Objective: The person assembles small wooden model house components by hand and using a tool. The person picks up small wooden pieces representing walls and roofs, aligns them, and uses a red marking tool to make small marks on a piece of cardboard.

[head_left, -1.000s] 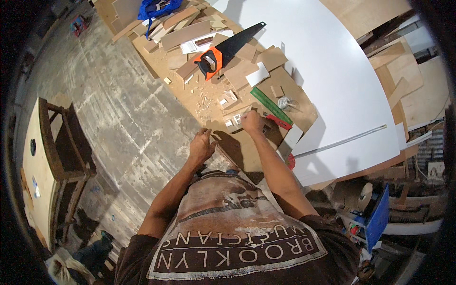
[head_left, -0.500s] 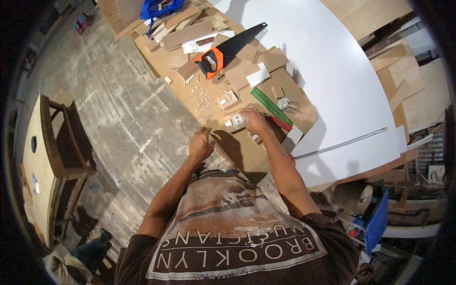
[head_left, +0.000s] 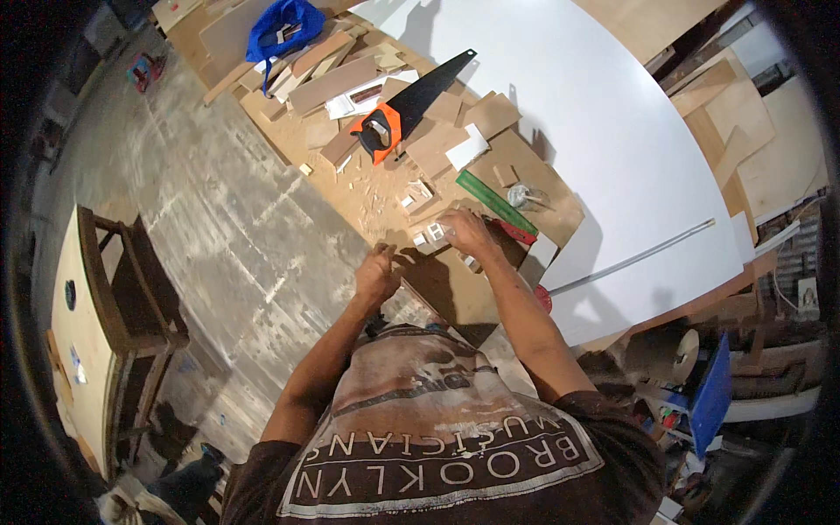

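My right hand (head_left: 466,231) is closed at the right end of a small wooden block with white pieces on it (head_left: 424,238), its fingertips against the white part. My left hand (head_left: 379,273) is beside the table's left edge, fingers curled together; whatever they hold, if anything, is too small to make out. A similar wooden block with white pieces (head_left: 415,199) lies just beyond. Close to my right hand are a green straight strip (head_left: 494,199) and a red tool (head_left: 518,231), partly hidden by that hand.
A handsaw with an orange and black handle (head_left: 381,131) lies among wood offcuts (head_left: 332,87) and shavings. A blue bag (head_left: 284,31) is at the far left. Right of the worktable (head_left: 560,206) stretches a large white sheet (head_left: 630,157) with a metal rod (head_left: 630,254). A wooden bench (head_left: 96,350) stands left.
The view has shifted slightly. My left hand has moved a little nearer the block, while my right hand keeps its place at the block's right end.
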Motion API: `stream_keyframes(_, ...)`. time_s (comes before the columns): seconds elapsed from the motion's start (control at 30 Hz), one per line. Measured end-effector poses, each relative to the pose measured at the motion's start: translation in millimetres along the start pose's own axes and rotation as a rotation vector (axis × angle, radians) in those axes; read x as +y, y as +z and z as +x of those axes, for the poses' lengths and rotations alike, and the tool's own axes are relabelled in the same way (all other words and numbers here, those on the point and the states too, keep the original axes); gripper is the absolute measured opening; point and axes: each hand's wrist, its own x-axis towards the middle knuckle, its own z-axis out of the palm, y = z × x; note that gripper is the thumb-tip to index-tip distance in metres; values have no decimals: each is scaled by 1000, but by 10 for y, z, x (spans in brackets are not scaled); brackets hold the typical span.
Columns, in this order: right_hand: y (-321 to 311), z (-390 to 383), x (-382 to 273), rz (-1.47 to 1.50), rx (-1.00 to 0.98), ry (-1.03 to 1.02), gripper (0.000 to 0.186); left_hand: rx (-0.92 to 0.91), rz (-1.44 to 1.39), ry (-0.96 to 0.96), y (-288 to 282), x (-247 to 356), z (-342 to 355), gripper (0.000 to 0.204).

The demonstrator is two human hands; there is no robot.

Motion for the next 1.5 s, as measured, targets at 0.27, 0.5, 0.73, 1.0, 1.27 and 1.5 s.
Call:
stream_keyframes(0.27, -5, -129, -36, 167, 286, 74, 37, -2, 9, 167, 116, -3, 359, 58)
stream_keyframes(0.5, 270, -537, -397, 429, 650, 500, 22, -105, -45, 332, 216, -114, 543, 58)
stream_keyframes(0.73, 925, -426, -981, 595, 806, 841, 12, -255, -117, 525, 296, -396, 883, 60)
stream_keyframes(1.0, 1337, -191, -931, 515, 1275, 908, 16, -556, -298, 809, 224, -453, 1266, 65)
stream_keyframes(1.27, 1163, -142, -1129, 290, 1041, 917, 23, -671, -197, 860, 423, -621, 1542, 76)
stream_keyframes(1.5, 1276, -49, -1064, 103, 943, 850, 34, -645, -149, 980, 497, -666, 1627, 66)
